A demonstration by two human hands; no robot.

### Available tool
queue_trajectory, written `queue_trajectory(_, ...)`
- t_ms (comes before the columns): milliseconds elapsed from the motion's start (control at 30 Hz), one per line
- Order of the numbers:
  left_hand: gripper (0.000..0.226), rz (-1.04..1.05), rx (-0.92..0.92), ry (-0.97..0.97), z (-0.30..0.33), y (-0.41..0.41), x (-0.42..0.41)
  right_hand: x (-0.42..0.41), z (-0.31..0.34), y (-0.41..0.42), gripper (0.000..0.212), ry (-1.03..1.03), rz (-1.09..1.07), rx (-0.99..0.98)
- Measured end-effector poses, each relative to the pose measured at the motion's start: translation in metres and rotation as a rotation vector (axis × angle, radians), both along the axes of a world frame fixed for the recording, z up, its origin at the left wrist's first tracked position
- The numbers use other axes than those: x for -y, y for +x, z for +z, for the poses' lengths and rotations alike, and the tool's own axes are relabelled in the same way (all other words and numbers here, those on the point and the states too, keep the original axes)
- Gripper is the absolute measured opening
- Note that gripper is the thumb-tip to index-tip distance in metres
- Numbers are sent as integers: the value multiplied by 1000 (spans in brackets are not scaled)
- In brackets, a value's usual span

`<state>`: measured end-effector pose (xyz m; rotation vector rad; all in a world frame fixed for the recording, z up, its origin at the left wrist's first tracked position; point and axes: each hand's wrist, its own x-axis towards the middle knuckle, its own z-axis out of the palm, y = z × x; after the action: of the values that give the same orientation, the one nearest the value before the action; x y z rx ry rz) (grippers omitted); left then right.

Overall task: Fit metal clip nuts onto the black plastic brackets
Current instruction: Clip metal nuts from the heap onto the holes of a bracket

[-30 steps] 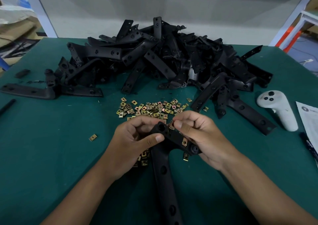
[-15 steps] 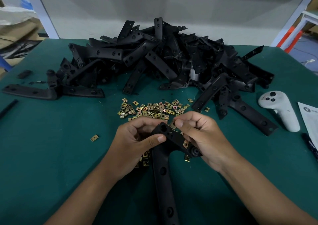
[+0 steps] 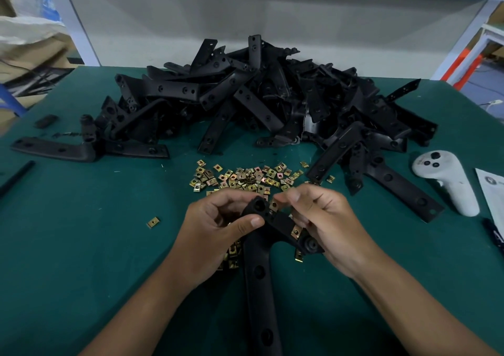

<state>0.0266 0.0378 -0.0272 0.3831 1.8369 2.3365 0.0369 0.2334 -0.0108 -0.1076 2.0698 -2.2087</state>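
Hands meet over the green table (image 3: 81, 246): our left hand (image 3: 215, 235) grips the black bracket (image 3: 261, 260) at its bend, thumb curled on top, while our right hand (image 3: 327, 227) pinches what looks like a clip nut (image 3: 273, 205) against the bracket's upper end. Loose clip nuts (image 3: 245, 178) lie just beyond, before the bracket pile (image 3: 259, 102).

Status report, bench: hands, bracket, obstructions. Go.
Left hand grips bracket. Right hand pinches clip nut at its top end. Nothing in the way.
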Motion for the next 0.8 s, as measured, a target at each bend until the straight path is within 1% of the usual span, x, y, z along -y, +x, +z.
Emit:
queue_trajectory(100,24,19,-35,-48,-2,1,1,-2,-3,-1,34,18,15,10)
queue_trajectory(267,25,72,-48,-54,-2,2,0,-1,-4,0,30,-89,102,89)
queue_trajectory(333,25,92,-53,-68,-3,1,0,-3,-4,-1,29,-87,113,89)
queue_trajectory(400,23,103,-53,-71,-3,-1,0,-4,-5,-1,29,-37,152,66)
queue_trajectory(533,26,164,-58,-83,-3,-3,1,-5,-4,-1,33,170,215,1)
queue_trajectory(700,32,181,-73,-119,-9,-2,2,-10,7,-1,26,285,130,-113)
queue_trajectory(800,23,192,-128,-175,-5,-1,3,-20,28,9,25,370,82,-191)
